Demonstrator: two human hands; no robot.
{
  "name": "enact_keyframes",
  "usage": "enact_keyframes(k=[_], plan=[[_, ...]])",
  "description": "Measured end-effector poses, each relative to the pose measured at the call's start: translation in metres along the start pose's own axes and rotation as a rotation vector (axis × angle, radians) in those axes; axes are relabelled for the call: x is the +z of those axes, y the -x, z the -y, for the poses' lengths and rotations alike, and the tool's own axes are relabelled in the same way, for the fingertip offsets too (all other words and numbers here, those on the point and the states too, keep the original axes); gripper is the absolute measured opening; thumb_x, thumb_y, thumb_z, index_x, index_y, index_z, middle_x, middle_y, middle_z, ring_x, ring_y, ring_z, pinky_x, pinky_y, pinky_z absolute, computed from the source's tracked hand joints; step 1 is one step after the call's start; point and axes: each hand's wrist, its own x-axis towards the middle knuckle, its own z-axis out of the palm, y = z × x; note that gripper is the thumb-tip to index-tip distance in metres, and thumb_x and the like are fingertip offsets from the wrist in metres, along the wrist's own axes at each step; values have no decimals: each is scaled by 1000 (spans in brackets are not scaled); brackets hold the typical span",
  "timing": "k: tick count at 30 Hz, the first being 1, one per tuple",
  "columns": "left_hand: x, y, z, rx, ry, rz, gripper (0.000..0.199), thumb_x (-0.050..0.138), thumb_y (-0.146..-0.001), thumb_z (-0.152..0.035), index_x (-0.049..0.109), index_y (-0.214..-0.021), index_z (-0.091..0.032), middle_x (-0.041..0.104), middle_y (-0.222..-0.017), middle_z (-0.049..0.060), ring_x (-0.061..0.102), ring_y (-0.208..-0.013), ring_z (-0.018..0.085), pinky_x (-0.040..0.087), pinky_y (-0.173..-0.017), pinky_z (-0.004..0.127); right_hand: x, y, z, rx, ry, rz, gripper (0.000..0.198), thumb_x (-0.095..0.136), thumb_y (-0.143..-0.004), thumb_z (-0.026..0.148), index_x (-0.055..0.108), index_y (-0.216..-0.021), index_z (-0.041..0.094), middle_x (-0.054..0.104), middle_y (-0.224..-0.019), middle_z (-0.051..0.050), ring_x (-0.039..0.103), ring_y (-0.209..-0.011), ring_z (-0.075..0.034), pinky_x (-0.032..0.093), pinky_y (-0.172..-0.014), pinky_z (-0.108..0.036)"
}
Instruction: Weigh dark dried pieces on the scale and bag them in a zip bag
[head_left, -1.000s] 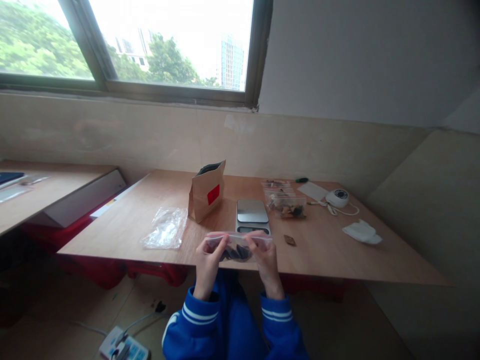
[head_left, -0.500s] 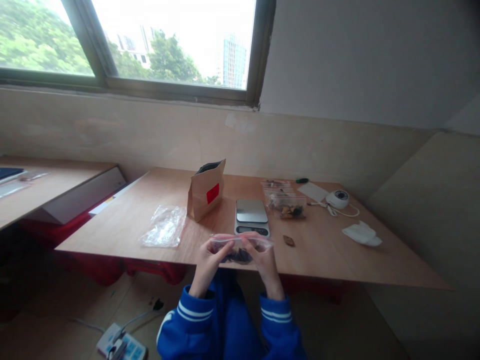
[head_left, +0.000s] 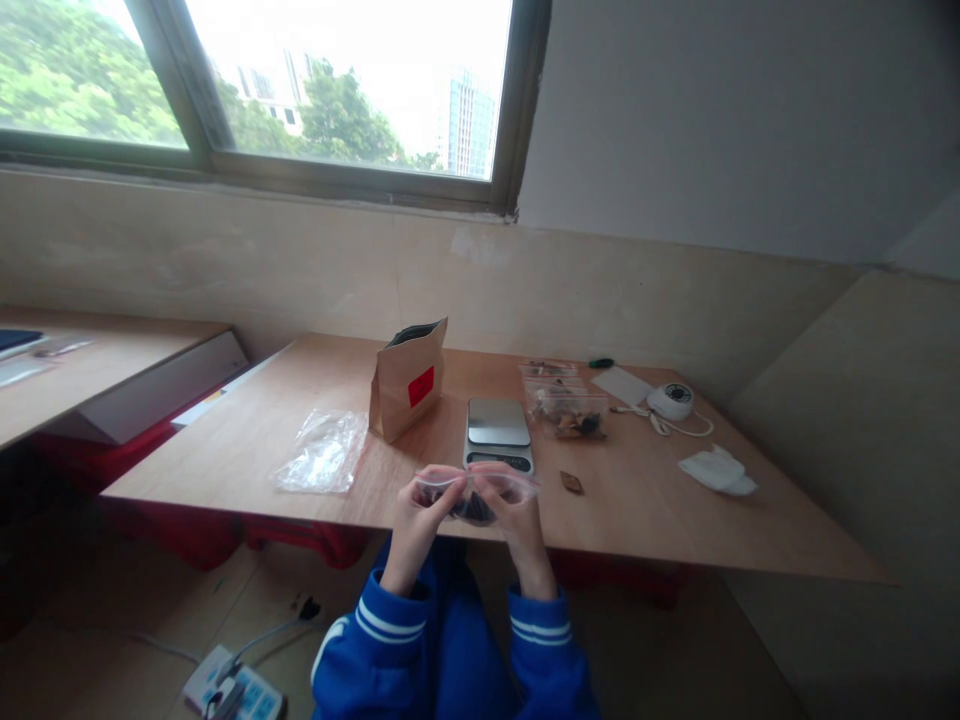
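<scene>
A: Head view: what do the hands hold?

B: The left hand (head_left: 417,512) and right hand (head_left: 516,510) pinch the top edge of 1 clear zip bag (head_left: 474,494) with dark pieces inside, at the near edge of the table (head_left: 652,510).

A: Around it?

B: A scale (head_left: 496,431) just behind; a brown paper bag (head_left: 407,380) and an empty plastic bag (head_left: 322,452) further left.

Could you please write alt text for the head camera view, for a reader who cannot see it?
Left hand and right hand pinch the top of a small clear zip bag of dark pieces at the edge of a wooden table. Behind it stand a kitchen scale, a brown paper pouch and empty plastic bags.
</scene>
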Motion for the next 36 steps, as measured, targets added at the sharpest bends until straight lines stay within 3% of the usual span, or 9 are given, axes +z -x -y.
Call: enact_keyframes(k=[4,9,15,20,24,27,31,36], plan=[[2,1,-1,27,-20,-20,25,71,-75,-37,69,-84,-14,69,-73,4,64,-67,15,49,-62,22,6,0,-3,8,-19,-11,18,69,-79,36,70,-82,18,71,-77,-4,67,-74,-19,55,-71,-30],[1,1,-3,37,-49,-98,28,71,-75,-40,69,-84,-13,69,-74,4,64,-68,16,50,-62,23,15,1,-1,-83,66,-77,16,69,-79,33,70,-76,18,71,-77,-4,66,-76,-19,54,-75,-31],[-3,0,-7,-10,-38,-122,31,72,-73,-42,70,-86,-14,70,-72,4,63,-62,15,46,-54,21,15,2,1,36,-31,-32,24,68,-79,41,72,-83,18,74,-79,-6,68,-76,-22,55,-74,-33],[-7,0,-8,-69,5,-54,33,72,-73,-43,69,-86,-13,68,-67,3,61,-58,14,43,-48,20,9,3,4,17,-9,-90,25,65,-81,42,74,-79,18,73,-79,-6,68,-77,-23,55,-72,-33],[-13,-1,-11,-35,-20,6,32,67,-78,-45,70,-82,-14,69,-70,5,64,-65,17,49,-57,24,2,2,1,3,32,-169,24,67,-79,42,74,-77,19,73,-77,-6,68,-76,-23,54,-75,-34],[-19,-3,-13,23,-35,31,35,58,-84,-47,71,-83,-14,70,-77,6,64,-74,18,51,-71,27,-3,3,0,33,9,-105,28,67,-79,47,76,-84,20,75,-82,-7,69,-82,-25,54,-80,-37],[-24,-3,-16,45,-51,-16,34,58,-84,-47,70,-78,-15,69,-73,4,63,-72,17,49,-69,24,-9,4,-1,126,-101,52,46,48,-88,60,76,-97,24,76,-92,-7,71,-88,-26,54,-87,-40],[-22,-3,-11,-20,30,-69,33,61,-82,-47,69,-79,-15,69,-73,4,65,-70,17,51,-67,25,-8,5,0,167,-126,17,56,48,-84,67,76,-96,21,76,-90,-10,70,-90,-29,53,-90,-44]])
